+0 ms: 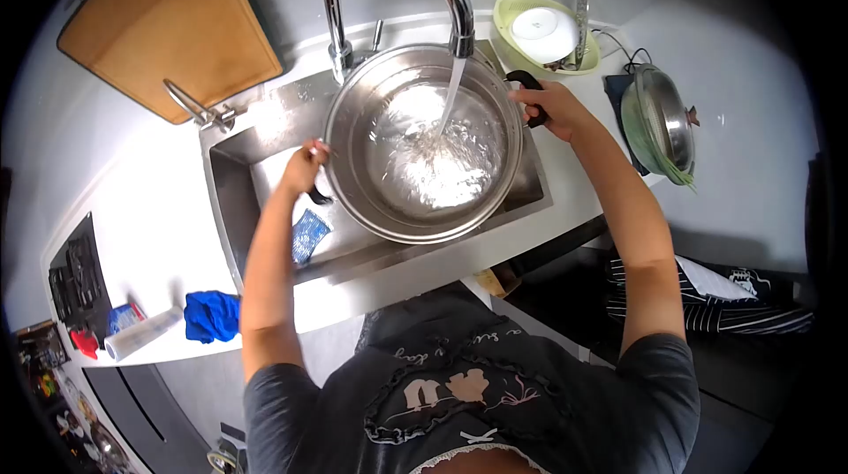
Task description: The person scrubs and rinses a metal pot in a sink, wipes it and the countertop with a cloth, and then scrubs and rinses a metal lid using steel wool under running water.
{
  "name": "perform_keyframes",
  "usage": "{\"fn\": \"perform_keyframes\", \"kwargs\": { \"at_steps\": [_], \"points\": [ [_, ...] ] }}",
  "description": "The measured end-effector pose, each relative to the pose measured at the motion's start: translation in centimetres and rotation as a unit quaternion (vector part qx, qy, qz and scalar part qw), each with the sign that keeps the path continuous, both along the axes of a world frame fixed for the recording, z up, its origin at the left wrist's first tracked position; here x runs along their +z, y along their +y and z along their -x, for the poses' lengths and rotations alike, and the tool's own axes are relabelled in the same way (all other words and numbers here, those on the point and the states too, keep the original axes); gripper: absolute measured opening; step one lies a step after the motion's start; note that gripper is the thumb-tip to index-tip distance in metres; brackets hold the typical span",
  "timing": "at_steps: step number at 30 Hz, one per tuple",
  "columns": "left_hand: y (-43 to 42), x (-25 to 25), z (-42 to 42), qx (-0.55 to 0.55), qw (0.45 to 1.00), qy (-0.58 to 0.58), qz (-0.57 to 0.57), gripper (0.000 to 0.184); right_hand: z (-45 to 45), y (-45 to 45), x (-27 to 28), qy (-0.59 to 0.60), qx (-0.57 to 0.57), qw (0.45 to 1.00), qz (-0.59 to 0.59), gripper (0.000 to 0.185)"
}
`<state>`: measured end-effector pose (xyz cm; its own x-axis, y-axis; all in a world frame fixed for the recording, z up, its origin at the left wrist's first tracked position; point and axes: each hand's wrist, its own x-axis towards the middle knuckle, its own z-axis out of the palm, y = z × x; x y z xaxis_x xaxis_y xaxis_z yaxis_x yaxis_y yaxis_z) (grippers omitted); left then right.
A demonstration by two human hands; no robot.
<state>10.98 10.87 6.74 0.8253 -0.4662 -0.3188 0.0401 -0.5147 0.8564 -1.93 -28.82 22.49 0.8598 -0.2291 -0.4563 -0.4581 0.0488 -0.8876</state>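
Note:
A large stainless steel pot (358, 182) is held over the sink (231, 200), under the chrome faucet (461, 15). Water runs from the spout into the pot, and the water (433, 151) inside is rippling. My left hand (305, 166) is closed around the black handle on the pot's left side. On the right, my right hand (552, 109) grips the other black handle (525, 79). A blue patterned sponge or cloth (310, 235) lies in the sink below my left hand. The pot's underside is hidden.
A wooden cutting board (168, 28) leans behind the sink, near a small second tap (199, 107). A green basket (505, 19) with white dishes stands at the back right, beside a lidded pan (658, 121). A blue cloth (212, 316) lies on the left counter.

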Motion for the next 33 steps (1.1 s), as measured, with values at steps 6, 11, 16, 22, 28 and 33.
{"fn": "perform_keyframes", "kwargs": {
  "at_steps": [6, 11, 16, 22, 28, 33],
  "points": [
    [-7.1, -14.8, 7.5, 0.085, 0.987, 0.083, 0.106, 0.023, 0.4, 6.2, 3.9, -0.035, 0.113, 0.926, 0.358, 0.026],
    [-13.4, -28.5, 11.0, 0.189, 0.864, 0.258, 0.389, 0.025, 1.5, 9.7, 4.1, -0.121, 0.265, 0.798, 0.527, 0.023],
    [-15.9, -27.3, 10.0, 0.005, 0.996, 0.071, 0.044, 0.03, 1.1, 13.0, 4.4, -0.118, 0.35, 0.741, 0.561, 0.022],
    [-17.3, -29.8, 9.3, 0.154, 0.962, 0.157, 0.161, 0.021, 0.5, 14.1, 3.7, -0.142, 0.38, 0.7, 0.587, 0.02],
    [-17.5, -31.2, 8.6, 0.116, 0.96, 0.19, 0.168, 0.019, 0.4, 14.0, 3.0, -0.16, 0.364, 0.698, 0.596, 0.021],
    [-17.6, -23.5, 9.4, 0.131, 0.942, 0.259, 0.169, 0.017, 0.4, 13.8, 4.1, -0.071, 0.326, 0.739, 0.585, 0.02]
  ]
}}
